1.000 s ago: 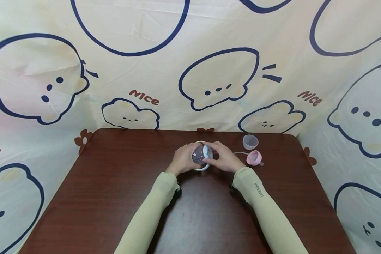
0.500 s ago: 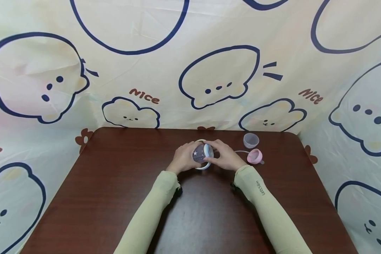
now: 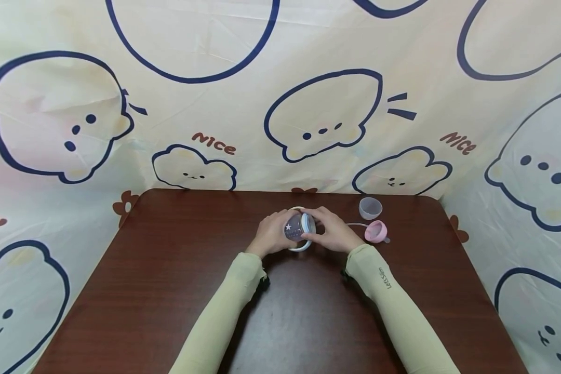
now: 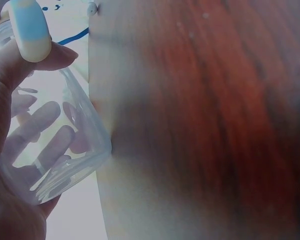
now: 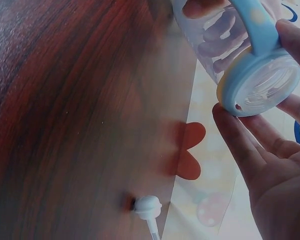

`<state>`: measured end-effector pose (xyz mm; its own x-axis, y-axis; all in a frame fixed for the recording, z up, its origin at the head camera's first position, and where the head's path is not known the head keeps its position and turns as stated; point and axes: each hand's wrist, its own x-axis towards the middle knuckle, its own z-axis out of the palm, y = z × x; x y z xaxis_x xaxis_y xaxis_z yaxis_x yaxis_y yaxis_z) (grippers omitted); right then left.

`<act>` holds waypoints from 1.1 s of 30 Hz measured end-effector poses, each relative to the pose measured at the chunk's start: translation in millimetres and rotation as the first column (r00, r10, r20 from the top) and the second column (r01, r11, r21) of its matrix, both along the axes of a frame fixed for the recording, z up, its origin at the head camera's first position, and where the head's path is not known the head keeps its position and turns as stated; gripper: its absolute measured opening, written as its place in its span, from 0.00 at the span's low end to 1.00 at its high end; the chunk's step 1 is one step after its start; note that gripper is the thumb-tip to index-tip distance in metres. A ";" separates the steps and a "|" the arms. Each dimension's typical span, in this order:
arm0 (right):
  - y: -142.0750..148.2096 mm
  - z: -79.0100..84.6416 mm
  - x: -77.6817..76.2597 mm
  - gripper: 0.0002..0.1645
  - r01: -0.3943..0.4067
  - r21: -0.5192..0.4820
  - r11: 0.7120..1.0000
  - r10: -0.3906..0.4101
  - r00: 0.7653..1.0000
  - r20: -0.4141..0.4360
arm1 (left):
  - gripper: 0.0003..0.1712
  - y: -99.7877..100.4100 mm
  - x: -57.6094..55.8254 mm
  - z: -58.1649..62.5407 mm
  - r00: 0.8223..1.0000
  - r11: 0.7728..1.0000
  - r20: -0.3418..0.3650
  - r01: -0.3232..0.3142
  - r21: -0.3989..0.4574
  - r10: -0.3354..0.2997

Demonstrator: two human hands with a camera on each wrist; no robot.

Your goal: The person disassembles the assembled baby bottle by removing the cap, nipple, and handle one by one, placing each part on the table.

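Both hands hold a clear baby bottle (image 3: 293, 228) with printed stars, lying on its side in the air above the table. My left hand (image 3: 270, 234) grips its body; through the plastic in the left wrist view, fingers show curled round the far side. A light blue handle ring (image 5: 235, 85) with loop handles sits round the neck. Thumb and fingertips of my right hand (image 3: 332, 231) pinch this ring from opposite sides. The bottle's mouth (image 5: 270, 82) is uncovered and faces the right palm.
On the brown table (image 3: 191, 291), right of the hands, lies a pink bottle top (image 3: 376, 232) with a thin straw (image 3: 357, 224). The straw's white end (image 5: 148, 207) shows in the right wrist view. Behind it stands a clear cup-shaped cover (image 3: 370, 208). A printed cloth (image 3: 243, 114) hangs behind the table.
Both hands keep their hold on the bottle and ring in nearly the same place. The view shifts slightly; the things on the table stay put.
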<state>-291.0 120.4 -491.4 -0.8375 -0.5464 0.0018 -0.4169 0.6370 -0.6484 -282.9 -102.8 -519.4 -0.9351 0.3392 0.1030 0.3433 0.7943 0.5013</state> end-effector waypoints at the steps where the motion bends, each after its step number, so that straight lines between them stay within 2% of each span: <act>1: 0.0 -0.1 0.0 0.46 -0.002 -0.001 1.000 0.002 1.000 -0.003 | 0.50 -0.1 0.1 0.1 1.000 1.000 0.004 0.000 0.003 0.000; 19: 0.3 -4.3 0.0 0.44 -0.031 -0.050 0.998 0.029 0.999 -0.029 | 0.48 -0.3 -1.1 -1.8 1.000 1.000 -0.005 -0.003 -0.025 0.003; 33: 1.1 -1.1 0.5 0.44 -0.013 -0.002 1.000 0.012 1.000 -0.018 | 0.48 -0.3 -1.3 -2.3 1.000 1.000 -0.003 0.004 -0.009 -0.004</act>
